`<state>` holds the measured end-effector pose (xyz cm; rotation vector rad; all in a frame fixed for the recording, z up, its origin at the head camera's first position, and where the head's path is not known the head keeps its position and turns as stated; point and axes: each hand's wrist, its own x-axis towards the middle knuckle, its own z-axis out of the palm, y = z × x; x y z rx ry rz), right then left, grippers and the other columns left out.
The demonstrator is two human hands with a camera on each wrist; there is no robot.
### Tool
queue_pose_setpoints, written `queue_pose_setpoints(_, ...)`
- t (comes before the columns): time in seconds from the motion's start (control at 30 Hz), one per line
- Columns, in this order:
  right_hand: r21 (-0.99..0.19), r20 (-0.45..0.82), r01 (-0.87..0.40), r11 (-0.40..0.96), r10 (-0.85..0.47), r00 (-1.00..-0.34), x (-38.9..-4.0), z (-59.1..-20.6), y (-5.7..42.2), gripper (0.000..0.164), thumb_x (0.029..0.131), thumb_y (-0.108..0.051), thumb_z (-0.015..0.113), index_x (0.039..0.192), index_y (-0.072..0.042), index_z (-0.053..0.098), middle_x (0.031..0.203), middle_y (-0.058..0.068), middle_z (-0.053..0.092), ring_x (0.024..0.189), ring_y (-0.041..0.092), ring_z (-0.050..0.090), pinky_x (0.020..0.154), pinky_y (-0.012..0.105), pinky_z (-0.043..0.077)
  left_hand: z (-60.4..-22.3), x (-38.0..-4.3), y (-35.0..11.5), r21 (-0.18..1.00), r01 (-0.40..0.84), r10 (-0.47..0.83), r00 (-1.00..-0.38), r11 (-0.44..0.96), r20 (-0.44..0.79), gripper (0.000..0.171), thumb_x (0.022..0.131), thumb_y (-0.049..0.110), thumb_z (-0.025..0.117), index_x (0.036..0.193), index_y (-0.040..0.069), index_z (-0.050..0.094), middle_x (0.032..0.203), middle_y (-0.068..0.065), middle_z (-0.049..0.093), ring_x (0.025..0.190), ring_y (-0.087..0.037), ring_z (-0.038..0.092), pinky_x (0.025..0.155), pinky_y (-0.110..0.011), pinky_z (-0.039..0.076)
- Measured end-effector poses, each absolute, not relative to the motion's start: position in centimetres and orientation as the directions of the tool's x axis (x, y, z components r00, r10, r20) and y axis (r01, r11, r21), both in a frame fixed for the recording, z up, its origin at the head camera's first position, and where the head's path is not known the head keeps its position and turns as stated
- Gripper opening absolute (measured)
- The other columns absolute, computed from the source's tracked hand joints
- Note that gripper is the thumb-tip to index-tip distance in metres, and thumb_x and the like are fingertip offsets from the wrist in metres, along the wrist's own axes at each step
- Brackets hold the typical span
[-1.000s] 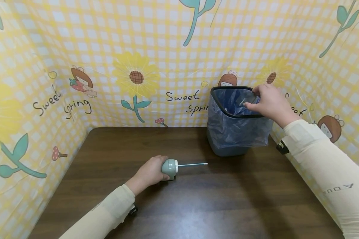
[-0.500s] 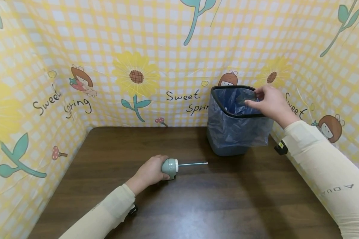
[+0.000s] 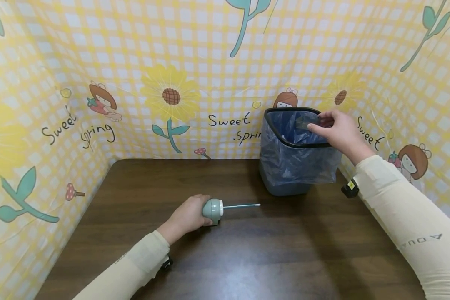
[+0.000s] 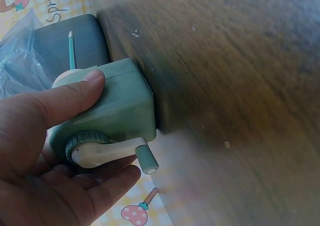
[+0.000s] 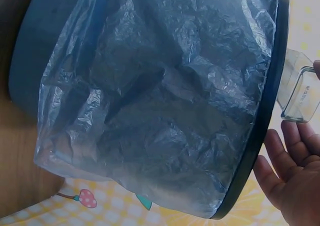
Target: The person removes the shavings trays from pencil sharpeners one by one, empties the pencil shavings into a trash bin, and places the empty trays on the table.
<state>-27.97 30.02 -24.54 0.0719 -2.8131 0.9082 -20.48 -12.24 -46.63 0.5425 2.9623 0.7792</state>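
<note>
My left hand (image 3: 187, 216) grips a green hand-crank pencil sharpener (image 3: 213, 211) lying on its side on the table. In the left wrist view the thumb presses along the body of the sharpener (image 4: 125, 98), with the fingers beneath near its crank handle (image 4: 107, 153). A blue pencil (image 3: 241, 206) sticks out of its white front, pointing right. Over the mouth of the lined trash bin (image 3: 285, 189), my right hand (image 3: 335, 130) pinches a small clear plastic shavings drawer (image 5: 302, 88). How much is inside that drawer cannot be made out.
A translucent bag (image 3: 300, 164) lines the bin and hangs over its black rim (image 3: 285, 142). The bin stands at the back right of the brown wooden table (image 3: 180, 177). Yellow checked cloth (image 3: 210, 62) encloses the back and sides.
My right hand has turned slightly and changed the clear drawer's tilt above the bin, with the wrist shifting a little. My left hand, the sharpener and the pencil stay in place.
</note>
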Motion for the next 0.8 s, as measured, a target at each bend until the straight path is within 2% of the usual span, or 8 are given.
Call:
queue_pose_setpoints(0.43,-0.616,0.274,-0.157,0.772,0.023,-0.962,-27.8,-25.1,29.7,0.083,0.090,-0.066,0.065,0.145,-0.005,0.049,0.135,0.019,0.057,0.123,0.034,0.054,0.097,0.052,0.047,-46.7,-20.6,-12.3,0.481,0.320,0.341,-0.939,0.816,0.046,0.072,0.072,0.022,0.095,0.133,0.005,0.063,0.120,-0.011,0.067,0.095,-0.022,0.064,0.083,-0.043,0.057)
queue_pose_setpoints(0.8,-0.664,0.296,-0.195,0.722,0.015,-0.955,-27.6,-24.8,27.9,0.076,0.092,-0.056,0.070,0.144,-0.004,0.051,0.133,0.017,0.059,0.121,0.031,0.057,0.103,0.049,0.047,-46.6,-20.6,-12.2,0.480,0.325,0.344,-0.938,0.815,0.052,0.071,0.071,0.022,0.096,0.132,0.006,0.063,0.120,-0.010,0.067,0.095,-0.022,0.064,0.084,-0.042,0.057)
